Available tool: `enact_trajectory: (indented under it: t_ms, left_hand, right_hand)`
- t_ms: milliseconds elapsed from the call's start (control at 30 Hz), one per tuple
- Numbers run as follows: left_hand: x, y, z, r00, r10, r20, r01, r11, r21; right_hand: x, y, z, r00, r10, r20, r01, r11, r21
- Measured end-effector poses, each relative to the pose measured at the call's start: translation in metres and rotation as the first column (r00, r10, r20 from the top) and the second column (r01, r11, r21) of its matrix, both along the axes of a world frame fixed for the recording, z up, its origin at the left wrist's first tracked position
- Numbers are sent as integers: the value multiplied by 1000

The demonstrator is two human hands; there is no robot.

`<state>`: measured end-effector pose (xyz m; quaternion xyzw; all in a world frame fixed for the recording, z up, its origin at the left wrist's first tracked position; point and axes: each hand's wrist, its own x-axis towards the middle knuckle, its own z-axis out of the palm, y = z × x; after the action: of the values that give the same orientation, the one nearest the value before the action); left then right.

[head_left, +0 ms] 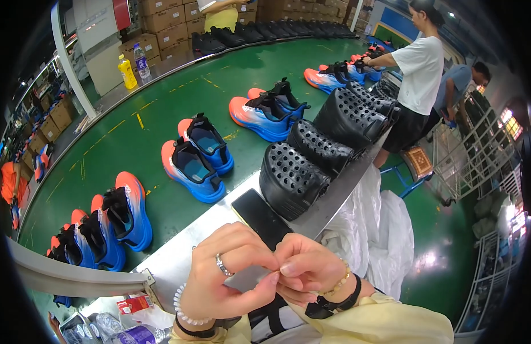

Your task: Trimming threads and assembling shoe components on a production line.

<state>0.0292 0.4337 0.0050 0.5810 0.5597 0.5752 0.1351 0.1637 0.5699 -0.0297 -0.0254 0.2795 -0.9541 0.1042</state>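
Observation:
My left hand (pixel 228 275) and my right hand (pixel 305 269) meet just below the metal ledge (pixel 179 252) of a green conveyor belt (pixel 162 114). Both pinch a small flat grey piece (pixel 246 278) between fingertips; what it is I cannot tell. The left hand wears a ring and a bead bracelet. A black phone (pixel 261 217) lies on the ledge right above my hands. Pairs of orange-and-blue sneakers (pixel 197 155) ride on the belt, the nearest pair (pixel 113 221) to my left.
Black perforated crates (pixel 311 155) lean in a row along the ledge on the right. White plastic sheeting (pixel 374 223) hangs below them. A person in a white shirt (pixel 420 74) works at the belt's far right. Cardboard boxes (pixel 168 26) and bottles (pixel 127 71) stand behind the belt.

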Motion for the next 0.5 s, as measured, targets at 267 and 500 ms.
enact_trajectory:
  t_ms: [267,500]
  left_hand:
    - [1,7,2,995,22,-97,-22,1000,2]
    - [5,11,-2,980,83,-180,-79,996,32]
  right_hand:
    - [3,9,-1,1000,16,12,-16,1000,-4]
    - [4,12,-4,998,-2,58,-1,998,56]
